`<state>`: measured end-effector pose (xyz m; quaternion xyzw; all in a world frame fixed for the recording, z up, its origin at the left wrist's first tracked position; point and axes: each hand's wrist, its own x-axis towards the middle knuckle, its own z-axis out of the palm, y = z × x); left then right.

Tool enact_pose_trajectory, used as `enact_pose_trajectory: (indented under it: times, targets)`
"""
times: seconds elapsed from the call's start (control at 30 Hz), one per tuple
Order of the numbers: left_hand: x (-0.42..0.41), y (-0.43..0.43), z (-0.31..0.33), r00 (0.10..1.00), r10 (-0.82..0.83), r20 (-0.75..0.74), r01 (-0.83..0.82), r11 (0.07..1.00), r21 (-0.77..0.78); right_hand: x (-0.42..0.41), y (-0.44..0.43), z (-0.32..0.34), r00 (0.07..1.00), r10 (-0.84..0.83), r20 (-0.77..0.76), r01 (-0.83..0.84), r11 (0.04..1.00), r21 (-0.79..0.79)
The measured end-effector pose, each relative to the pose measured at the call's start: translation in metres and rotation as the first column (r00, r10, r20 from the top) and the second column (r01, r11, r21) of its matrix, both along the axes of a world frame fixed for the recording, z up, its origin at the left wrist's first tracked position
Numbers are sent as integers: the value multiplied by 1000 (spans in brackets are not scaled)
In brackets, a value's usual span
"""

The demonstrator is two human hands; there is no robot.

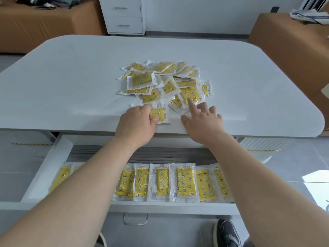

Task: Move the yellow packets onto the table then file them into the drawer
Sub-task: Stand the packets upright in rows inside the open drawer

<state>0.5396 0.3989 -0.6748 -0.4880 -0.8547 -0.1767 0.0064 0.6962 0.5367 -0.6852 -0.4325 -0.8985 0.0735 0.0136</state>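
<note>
My two hands are at the pile [163, 81] of yellow packets, and the drawer [58, 152] is open below.

My left hand [137, 120] pinches one packet [159, 115] at the near edge of the table [71, 77], low in the middle of the frame. My right hand [204, 120] holds nothing; one finger points out and touches the near side of the pile. The pile sits in the middle of the table. In the drawer a row [178, 182] of packets stands side by side in front of a grey cloth [160, 155]. My arms cross over the drawer and hide part of the row. The table is white with round corners. A white cabinet [122, 15] is at the top. Brown seats [35, 27] are at the top left and top right. My shoe [227, 232] is on the grey floor [293, 166] at the bottom right.
</note>
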Motion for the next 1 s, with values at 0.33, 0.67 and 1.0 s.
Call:
enact_pose_trajectory:
  times: [0.33, 0.67, 1.0]
  targets:
    - [12, -11, 6, 999, 43, -28, -46, 992, -121, 7, -7, 7, 996, 8, -89, -1, 996, 84]
    - [19, -13, 6, 999, 35, 7, -34, 988, -151, 20, -15, 13, 971, -171, -167, 170, 985, -21]
    - [26, -13, 10, 997, 61, 50, -61, 998, 3, 26, -13, 23, 910, -334, -246, 300, 939, -167]
